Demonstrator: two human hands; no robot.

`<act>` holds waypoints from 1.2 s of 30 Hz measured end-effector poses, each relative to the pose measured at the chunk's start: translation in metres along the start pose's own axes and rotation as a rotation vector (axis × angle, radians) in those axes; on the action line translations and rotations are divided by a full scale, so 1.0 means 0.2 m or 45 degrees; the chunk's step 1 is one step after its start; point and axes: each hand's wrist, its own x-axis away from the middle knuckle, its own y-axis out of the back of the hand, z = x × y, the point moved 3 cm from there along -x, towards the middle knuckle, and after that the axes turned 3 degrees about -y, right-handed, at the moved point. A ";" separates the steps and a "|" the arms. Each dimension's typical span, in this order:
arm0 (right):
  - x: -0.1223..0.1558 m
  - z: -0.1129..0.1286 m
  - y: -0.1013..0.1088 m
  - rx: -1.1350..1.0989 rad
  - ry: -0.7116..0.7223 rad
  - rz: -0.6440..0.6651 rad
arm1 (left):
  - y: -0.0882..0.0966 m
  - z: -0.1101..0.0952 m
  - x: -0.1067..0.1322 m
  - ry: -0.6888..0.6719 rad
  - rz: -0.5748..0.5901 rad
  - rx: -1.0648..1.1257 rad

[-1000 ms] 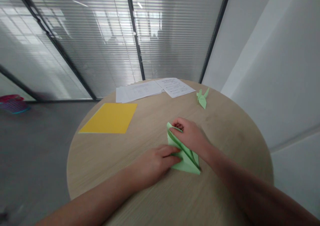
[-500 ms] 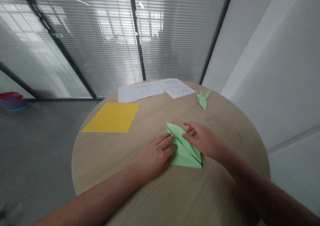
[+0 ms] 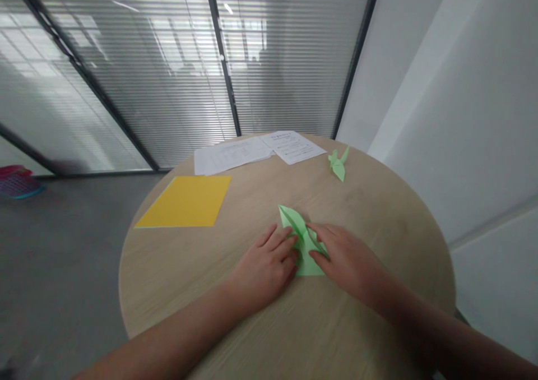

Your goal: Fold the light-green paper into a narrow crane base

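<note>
A light green folded paper [image 3: 299,236] lies flat on the round wooden table [image 3: 378,212], its pointed tip toward the far side. My left hand [image 3: 265,267] rests on its left edge with fingers stretched out and pressing down. Over the paper's right and near part lies my right hand [image 3: 347,260], fingers flat on the sheet. Both hands cover the near half of the paper.
A yellow square sheet [image 3: 185,202] lies at the left of the table. White printed papers [image 3: 256,149] lie at the far edge. A small green folded crane [image 3: 338,165] sits at the far right. A glass wall with blinds stands behind; a white wall is at right.
My right hand let go of the paper's far tip, slid toward me and now lies flat on the near right part. The raised flap has been pressed down flat.
</note>
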 end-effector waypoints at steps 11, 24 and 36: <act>-0.07 0.06 -0.04 0.237 0.027 0.033 | 0.18 0.11 -0.01 0.456 -0.299 -0.045; -0.06 0.06 -0.06 0.270 -0.003 0.028 | -0.01 0.37 -0.16 1.208 -0.136 1.061; -0.05 0.07 -0.04 0.293 0.032 0.041 | -0.03 0.46 -0.17 1.492 0.043 1.149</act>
